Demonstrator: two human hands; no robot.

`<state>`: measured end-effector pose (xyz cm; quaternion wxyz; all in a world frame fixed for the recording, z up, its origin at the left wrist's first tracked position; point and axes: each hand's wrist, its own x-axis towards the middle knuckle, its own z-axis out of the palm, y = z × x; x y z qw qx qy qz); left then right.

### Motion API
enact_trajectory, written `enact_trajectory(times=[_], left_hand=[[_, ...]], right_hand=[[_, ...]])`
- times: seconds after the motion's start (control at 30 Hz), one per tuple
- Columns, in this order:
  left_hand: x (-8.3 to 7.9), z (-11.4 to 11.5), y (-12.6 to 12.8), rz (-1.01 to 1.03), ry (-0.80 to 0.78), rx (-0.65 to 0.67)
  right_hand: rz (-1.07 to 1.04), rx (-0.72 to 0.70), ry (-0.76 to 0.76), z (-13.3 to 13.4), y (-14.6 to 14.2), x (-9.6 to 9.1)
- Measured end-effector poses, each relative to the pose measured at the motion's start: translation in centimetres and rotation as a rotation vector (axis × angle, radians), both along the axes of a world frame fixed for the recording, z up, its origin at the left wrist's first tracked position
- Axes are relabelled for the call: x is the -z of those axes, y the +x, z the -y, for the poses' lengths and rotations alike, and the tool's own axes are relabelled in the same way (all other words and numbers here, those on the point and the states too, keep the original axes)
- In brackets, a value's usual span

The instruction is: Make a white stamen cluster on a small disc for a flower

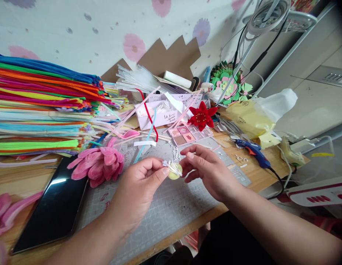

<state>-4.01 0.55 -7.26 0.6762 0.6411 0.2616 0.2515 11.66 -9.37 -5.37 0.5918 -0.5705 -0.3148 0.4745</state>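
Head camera, and the craft table is crowding in: bundles of coloured pipe cleaners are stacking up on the left, a fluffy pink flower is overlapping the edge of a black tablet, and beyond the hands a red flower is resting near a pink palette. A blue glue gun is lying over to the right. Closest in the way, loose white strands are sitting just past the fingertips, while a red pipe cleaner is slanting down behind.

Now the small yellow piece! It's hovering above the grey cutting mat, between both hands, its white strands running slantwise across it, from upper left to lower right, frayed ends pointing leftward. The left hand is pinching it between thumb and forefinger; the right hand is curving alongside, fingers slightly parted, though whether they're touching it I can't tell.
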Motion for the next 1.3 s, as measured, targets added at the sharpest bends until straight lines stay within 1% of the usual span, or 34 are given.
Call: enact_trajectory(times=[0.03,0.1,0.17,0.2,0.33,0.4,0.53,0.67,0.93,1.1,1.3], left_hand=[[0.0,0.0,0.0,0.005,0.001,-0.005],[0.1,0.0,-0.1,0.008,-0.002,-0.004],[0.1,0.0,-0.1,0.013,-0.004,0.006],[0.1,0.0,-0.1,0.014,0.002,0.012],[0.0,0.0,0.0,0.011,0.041,0.013],[-0.1,0.1,0.1,0.024,0.034,0.028],[-0.2,-0.1,0.0,0.012,-0.015,0.068],[-0.4,-0.5,-0.2,-0.038,-0.021,0.053],[-0.9,-1.0,-0.2,0.090,0.033,0.169],[-1.1,-1.0,-0.2,0.044,0.110,0.172],[-1.0,-1.3,-0.4,0.125,0.269,0.139]], right_hand=[[0.004,-0.015,-0.020,0.1,0.1,0.1],[0.022,-0.093,-0.050,0.3,0.3,0.1],[0.046,-0.171,-0.057,0.3,0.2,0.2],[0.055,-0.185,-0.059,0.3,0.1,0.2],[0.069,-0.138,-0.081,-0.3,-0.7,0.1],[0.062,-0.114,-0.081,-0.5,-1.0,0.1],[-0.009,-0.109,-0.090,-0.7,-1.1,0.2],[-0.077,-0.114,-0.104,-0.4,-0.9,-0.1],[-0.083,-0.140,-0.142,0.0,-0.6,-0.2],[-0.081,-0.131,-0.155,0.0,-0.7,-0.3],[-0.080,-0.121,-0.180,0.0,-0.8,-0.3]])
